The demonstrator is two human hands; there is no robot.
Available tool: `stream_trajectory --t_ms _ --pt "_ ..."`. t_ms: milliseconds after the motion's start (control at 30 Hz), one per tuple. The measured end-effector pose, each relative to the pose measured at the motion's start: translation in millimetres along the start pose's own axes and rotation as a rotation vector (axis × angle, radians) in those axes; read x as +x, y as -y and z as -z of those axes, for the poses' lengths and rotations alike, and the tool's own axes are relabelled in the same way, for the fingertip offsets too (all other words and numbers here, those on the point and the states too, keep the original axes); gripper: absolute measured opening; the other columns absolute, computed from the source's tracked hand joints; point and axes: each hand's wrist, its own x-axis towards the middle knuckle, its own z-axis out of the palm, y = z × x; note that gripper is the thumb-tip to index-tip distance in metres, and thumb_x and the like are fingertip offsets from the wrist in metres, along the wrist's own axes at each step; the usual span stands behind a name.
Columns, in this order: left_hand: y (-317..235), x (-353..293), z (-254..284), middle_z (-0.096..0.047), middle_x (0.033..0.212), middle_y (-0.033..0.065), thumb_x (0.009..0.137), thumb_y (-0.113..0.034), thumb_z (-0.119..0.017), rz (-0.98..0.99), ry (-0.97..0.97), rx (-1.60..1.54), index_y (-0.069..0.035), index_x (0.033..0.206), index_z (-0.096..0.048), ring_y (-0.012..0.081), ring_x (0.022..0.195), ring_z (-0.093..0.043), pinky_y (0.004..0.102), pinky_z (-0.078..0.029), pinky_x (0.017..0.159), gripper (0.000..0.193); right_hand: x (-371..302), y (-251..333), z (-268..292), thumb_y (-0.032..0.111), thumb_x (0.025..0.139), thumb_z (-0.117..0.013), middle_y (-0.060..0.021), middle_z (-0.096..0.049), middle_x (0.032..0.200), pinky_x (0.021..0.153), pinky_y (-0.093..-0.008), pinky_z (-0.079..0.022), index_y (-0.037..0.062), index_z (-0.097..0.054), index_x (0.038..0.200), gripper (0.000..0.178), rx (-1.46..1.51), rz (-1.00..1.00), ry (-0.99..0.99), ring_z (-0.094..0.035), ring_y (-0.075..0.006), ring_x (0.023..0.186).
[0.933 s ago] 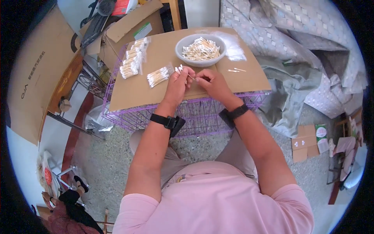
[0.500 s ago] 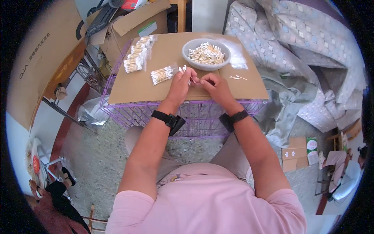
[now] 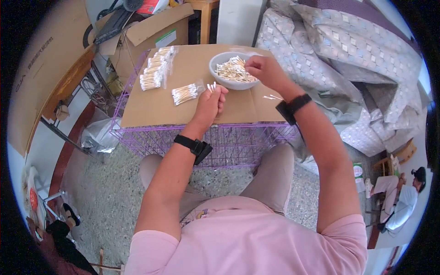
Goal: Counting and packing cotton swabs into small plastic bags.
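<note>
Head view: far left on the cardboard [image 3: 151,110], a row of clear bags [image 3: 153,73] packed with swabs; next, a single swab bag [image 3: 184,94], apart from that row. Your left hand [image 3: 212,101] has its grip closed around a few swabs [image 3: 211,87], white tips up. Grey bowl [image 3: 213,74] heaped with swabs beyond it. Your right hand [image 3: 266,71] is at the bowl's right side, fingers bunched; can't tell if that grip has anything. Loose swabs [image 3: 272,97] lie near your right wrist.
</note>
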Motion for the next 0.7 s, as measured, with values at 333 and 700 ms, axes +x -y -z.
stream_trajectory --t_ms 333,700 --pt "1 1 0 -0.044 0.068 -0.0051 0.102 -0.028 -0.042 0.004 0.014 0.060 -0.007 0.096 -0.057 0.0038 0.051 -0.035 0.0195 -0.030 0.045 0.027 50 -41 -54 0.028 0.072 -0.071 -0.0166 -0.070 0.090 0.075 -0.0435 -0.053 0.0066 -0.073 0.086 0.025 -0.604 -0.156 0.510 -0.067 -0.0347 0.082" --pt "0 3 -1 -0.043 0.067 -0.0051 0.102 -0.029 -0.042 0.019 0.048 0.070 -0.007 0.098 -0.057 0.0034 0.049 -0.034 0.0191 -0.029 0.043 0.026 52 -49 -62 0.022 0.070 -0.070 -0.0139 -0.067 0.074 0.067 -0.0399 -0.050 0.0094 -0.071 0.080 0.016 -0.489 -0.115 0.401 -0.065 -0.0290 0.071"
